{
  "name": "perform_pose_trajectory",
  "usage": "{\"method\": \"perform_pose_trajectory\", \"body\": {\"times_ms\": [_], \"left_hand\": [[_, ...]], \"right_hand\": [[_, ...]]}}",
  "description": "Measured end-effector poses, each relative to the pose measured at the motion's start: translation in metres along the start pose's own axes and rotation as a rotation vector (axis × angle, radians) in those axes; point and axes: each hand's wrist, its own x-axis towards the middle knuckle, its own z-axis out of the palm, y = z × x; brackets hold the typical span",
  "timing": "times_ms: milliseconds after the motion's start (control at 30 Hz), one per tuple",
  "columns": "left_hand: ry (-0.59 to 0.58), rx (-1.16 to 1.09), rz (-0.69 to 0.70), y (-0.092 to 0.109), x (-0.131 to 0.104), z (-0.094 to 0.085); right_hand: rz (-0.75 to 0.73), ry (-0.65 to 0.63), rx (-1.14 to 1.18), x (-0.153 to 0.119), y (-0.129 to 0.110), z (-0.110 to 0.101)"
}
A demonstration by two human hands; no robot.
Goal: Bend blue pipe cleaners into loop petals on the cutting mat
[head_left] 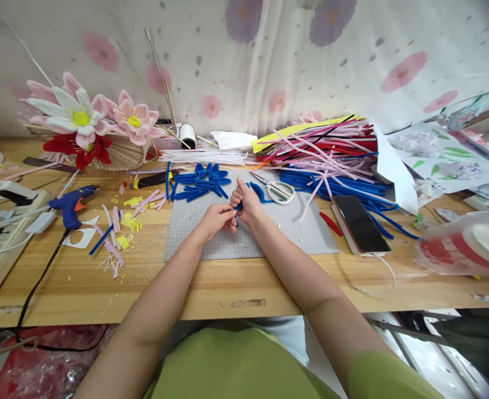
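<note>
My left hand (218,220) and my right hand (249,201) meet above the grey cutting mat (211,246). Between them is a blue pipe cleaner (239,206), mostly covered by my fingers. The left fingertips pinch it, while the right hand is closed around it with the thumb up. Just beyond my right hand lies a bent blue loop (257,192); whether it joins the held piece I cannot tell. White-handled scissors (281,192) rest to the right. Shaped blue pipe-cleaner pieces (205,178) are spread along the mat's far edge.
A blue glue gun (70,206) and yellow scraps (133,221) are at left, below pipe-cleaner flowers (80,118). Bundled blue stems (310,183), a red tool (331,224) and a phone (361,223) are at right, beside a bagged cup (464,244).
</note>
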Motion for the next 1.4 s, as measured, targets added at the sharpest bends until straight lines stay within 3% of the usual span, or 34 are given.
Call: {"method": "perform_pose_trajectory", "body": {"times_ms": [133, 300, 567, 767, 900, 1000, 1100, 1200, 1400], "left_hand": [[0.096, -0.006, 0.030, 0.001, 0.005, 0.002], [0.246, -0.018, 0.101, -0.007, 0.011, -0.004], [0.269, 0.127, 0.195, -0.021, 0.013, -0.012], [0.310, 0.078, 0.206, -0.013, 0.010, -0.013], [0.320, -0.016, 0.182, -0.008, 0.006, -0.018], [0.264, -0.035, 0.160, -0.006, 0.005, -0.022], [0.250, 0.007, 0.139, -0.008, 0.006, -0.024], [0.281, 0.074, 0.145, -0.011, 0.007, -0.023], [0.271, 0.116, 0.190, -0.014, 0.008, -0.025]], "right_hand": [[0.069, 0.041, -0.115, 0.008, -0.012, 0.006], [-0.007, 0.198, -0.085, 0.020, -0.021, 0.020], [-0.066, 0.285, -0.117, 0.021, -0.017, 0.039], [-0.052, 0.226, -0.146, 0.025, -0.019, 0.048], [0.120, 0.006, -0.142, 0.026, -0.019, 0.032], [0.138, -0.055, -0.269, 0.024, -0.013, 0.008], [-0.014, -0.106, -0.408, 0.021, -0.001, -0.012], [-0.163, -0.098, -0.502, 0.017, 0.008, -0.020], [-0.222, -0.124, -0.527, 0.011, 0.011, -0.019]]}}
